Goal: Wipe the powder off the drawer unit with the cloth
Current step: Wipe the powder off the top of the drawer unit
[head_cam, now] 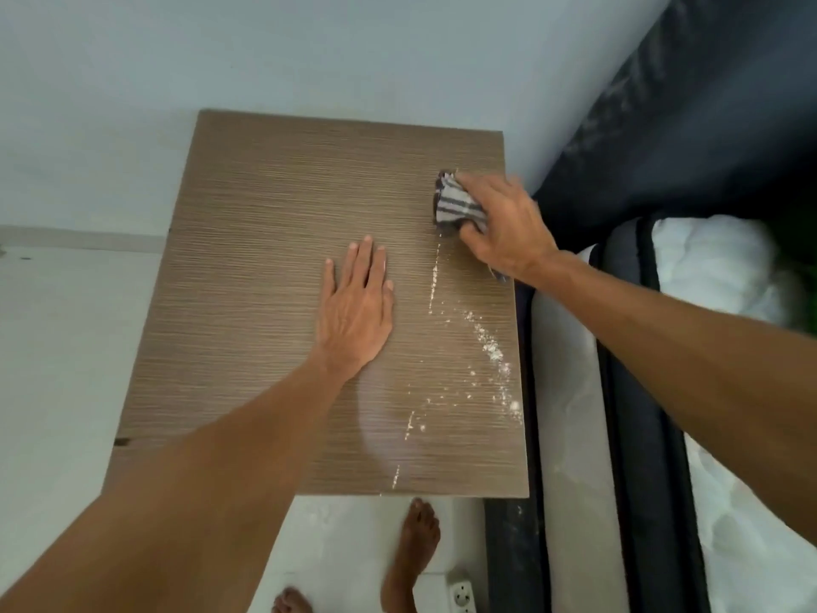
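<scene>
Right grip (502, 227) around cloth (455, 201), left grip (358, 307) flat on powdery drawer unit (265, 205) beside bed (725, 267).

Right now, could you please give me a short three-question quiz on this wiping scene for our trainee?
1. True or false: the left hand lies flat on the drawer unit.
2. Which hand grips the striped cloth? A: left. B: right.
3. Fill in: most of the remaining powder lies near the unit's ___ edge.

Key: 1 true; 2 B, the right hand; 3 right.
</scene>
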The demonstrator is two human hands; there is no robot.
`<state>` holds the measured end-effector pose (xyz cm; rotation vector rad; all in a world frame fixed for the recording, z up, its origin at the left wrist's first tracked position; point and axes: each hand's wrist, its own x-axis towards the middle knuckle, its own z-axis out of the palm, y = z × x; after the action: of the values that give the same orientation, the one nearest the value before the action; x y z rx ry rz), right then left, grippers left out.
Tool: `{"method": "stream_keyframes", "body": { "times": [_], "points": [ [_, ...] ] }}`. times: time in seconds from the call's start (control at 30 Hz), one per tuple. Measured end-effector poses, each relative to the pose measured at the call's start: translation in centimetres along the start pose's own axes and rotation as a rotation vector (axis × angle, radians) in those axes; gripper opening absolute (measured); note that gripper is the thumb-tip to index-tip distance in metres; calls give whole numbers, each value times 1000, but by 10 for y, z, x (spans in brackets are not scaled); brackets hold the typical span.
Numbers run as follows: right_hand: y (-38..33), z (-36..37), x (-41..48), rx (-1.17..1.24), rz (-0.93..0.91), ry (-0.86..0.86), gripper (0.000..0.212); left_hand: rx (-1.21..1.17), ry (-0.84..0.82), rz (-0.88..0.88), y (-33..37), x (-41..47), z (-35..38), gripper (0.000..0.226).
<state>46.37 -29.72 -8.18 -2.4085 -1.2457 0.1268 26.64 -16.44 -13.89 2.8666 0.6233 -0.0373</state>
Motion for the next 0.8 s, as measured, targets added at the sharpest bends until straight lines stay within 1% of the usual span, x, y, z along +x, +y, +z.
{"method": "stream_keyframes", "body": {
  "times": [0.17,0.23,0.3,0.37,0.5,0.8],
  "points": [
    [35,5,67,-10,23,-54,57,13,4,-13,-1,1,3,55],
    [41,7,85,-37,-9,-81,57,22,2,-12,-2,3,1,55],
    [47,15,97,-104,-59,-151,59,29,-4,-17,-1,3,1,55],
    [50,25,100,-192,-38,-230,66,30,-14,-23,-1,2,0,55],
    [40,41,85,-232,38,-271,67,23,-34,-27,-1,3,0,53],
    [-20,49,-11,-238,-22,-325,67,-13,-13,-23,0,2,-3,53]
  ]
}}
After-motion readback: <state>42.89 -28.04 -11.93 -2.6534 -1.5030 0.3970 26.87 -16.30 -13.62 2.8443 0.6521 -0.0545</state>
